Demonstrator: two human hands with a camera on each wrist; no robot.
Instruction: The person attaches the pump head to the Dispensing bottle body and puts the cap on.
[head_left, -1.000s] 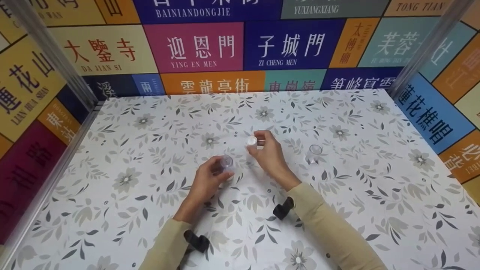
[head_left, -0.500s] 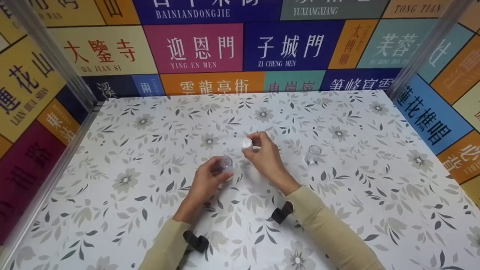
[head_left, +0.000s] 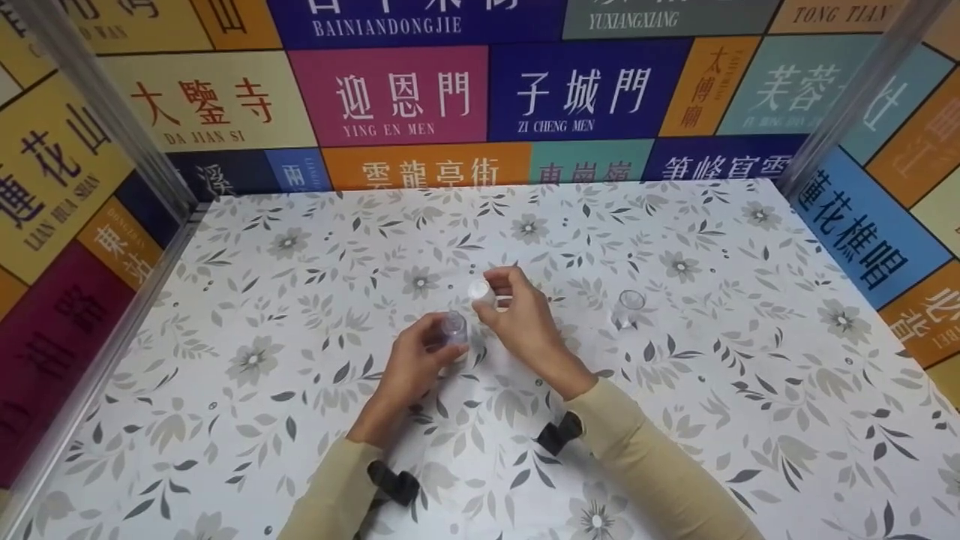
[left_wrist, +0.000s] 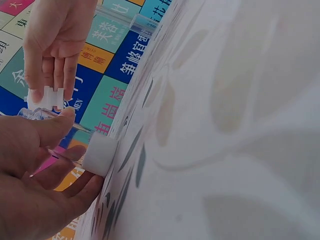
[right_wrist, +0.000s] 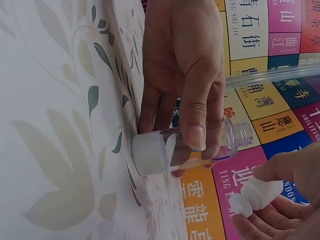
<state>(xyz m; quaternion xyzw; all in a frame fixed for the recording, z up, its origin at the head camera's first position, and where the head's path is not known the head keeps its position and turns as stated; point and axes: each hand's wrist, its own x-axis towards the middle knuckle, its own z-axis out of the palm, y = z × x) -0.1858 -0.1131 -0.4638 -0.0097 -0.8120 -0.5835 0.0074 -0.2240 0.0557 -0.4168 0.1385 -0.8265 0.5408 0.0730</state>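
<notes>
My left hand [head_left: 415, 360] grips a small clear bottle [head_left: 454, 328] around its body. In the right wrist view the bottle's white base [right_wrist: 150, 153] sits on the table and its bare threaded neck [right_wrist: 244, 134] points up. Just to the right and a little farther back, my right hand [head_left: 531, 322] pinches a white bottle top [head_left: 478, 290] between thumb and fingers. That view shows the top as a wide collar with a narrower end, held apart from the neck. In the left wrist view the white top [left_wrist: 46, 98] appears close above the bottle.
A clear plastic cap [head_left: 628, 309] stands on the table to the right of my right hand. A white floral cloth [head_left: 300, 465] covers the table. Panels with printed characters [head_left: 387, 94] rise at the back and sides, with clear posts at the corners.
My right hand has moved left and slightly nearer, bringing the white top closer to the bottle. My left hand and the bottle stay in place.
</notes>
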